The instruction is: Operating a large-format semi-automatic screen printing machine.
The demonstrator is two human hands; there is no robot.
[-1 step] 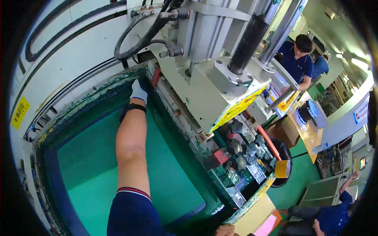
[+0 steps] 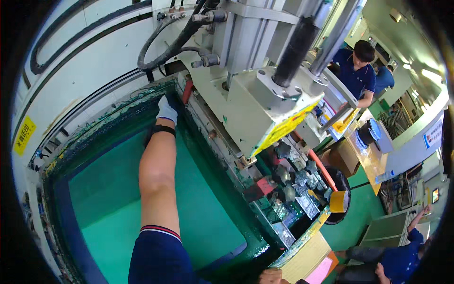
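Note:
My left arm stretches over a printing screen [image 2: 198,203] with a green surface, inside a dark, ink-stained frame. A black band circles the wrist. My left hand [image 2: 166,110] is at the far corner of the frame, covered by white material that looks like a glove or cloth; its fingers do not show separately. Close to it stands a red handle-like piece [image 2: 188,91]. At the bottom edge, my right hand [image 2: 271,276] is partly cut off, its bare fingers curled beside a cardboard sheet [image 2: 307,253]. What it grips, if anything, is hidden.
A press head [image 2: 265,111] with cylinders overhangs the frame's right side. Below it are black knobs [image 2: 283,175] and ink-smeared metal blocks. A yellow tape roll [image 2: 338,202] sits by a black bin [image 2: 341,182]. One co-worker [image 2: 357,71] works at a wooden table [image 2: 364,158]; another [image 2: 402,258] is lower right.
The press head and the knobbed parts below it have shifted very slightly. Both my hands stay in the same places.

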